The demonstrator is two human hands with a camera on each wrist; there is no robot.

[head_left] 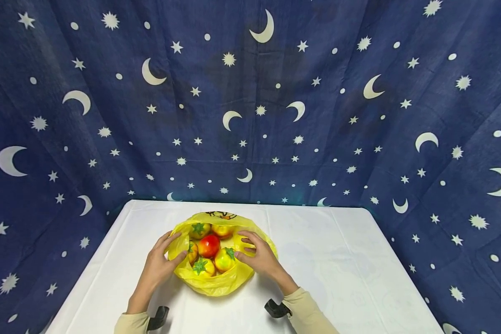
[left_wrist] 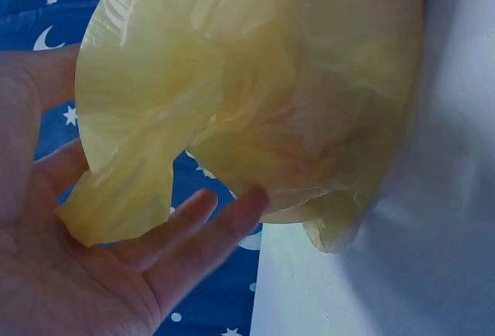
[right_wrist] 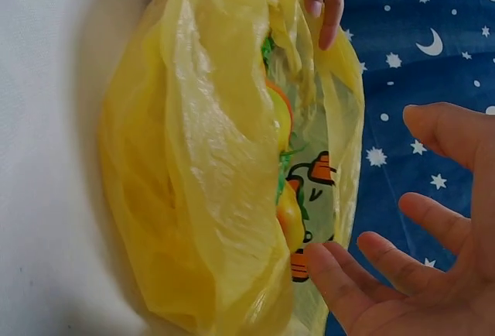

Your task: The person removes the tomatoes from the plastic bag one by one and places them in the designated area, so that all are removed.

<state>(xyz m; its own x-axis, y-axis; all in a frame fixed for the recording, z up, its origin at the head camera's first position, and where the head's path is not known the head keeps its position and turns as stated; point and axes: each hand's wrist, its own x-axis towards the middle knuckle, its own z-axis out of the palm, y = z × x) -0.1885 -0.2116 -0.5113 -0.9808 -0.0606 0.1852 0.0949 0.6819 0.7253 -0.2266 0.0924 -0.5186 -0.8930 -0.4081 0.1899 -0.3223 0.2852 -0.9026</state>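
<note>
A yellow plastic bag [head_left: 215, 290] stands on the table, its mouth spread wide upward. Inside lie a red round fruit [head_left: 209, 246] and several yellow-orange tomatoes [head_left: 203, 267] with green leafy tops. My left hand [head_left: 159, 260] is at the bag's left rim, fingers spread; in the left wrist view a loose flap of the bag [left_wrist: 147, 119] lies among them. My right hand [head_left: 260, 254] hovers over the right side of the mouth, thumb near a tomato [head_left: 224, 260]. The right wrist view shows its fingers spread beside the rim, with nothing held.
The bag sits on a white-covered table [head_left: 330, 269], towards its left half. Behind and around hangs a dark blue cloth [head_left: 259, 139] with moons and stars. A black wrist device [head_left: 277, 308] sits at the right cuff, another [head_left: 158, 318] at the left.
</note>
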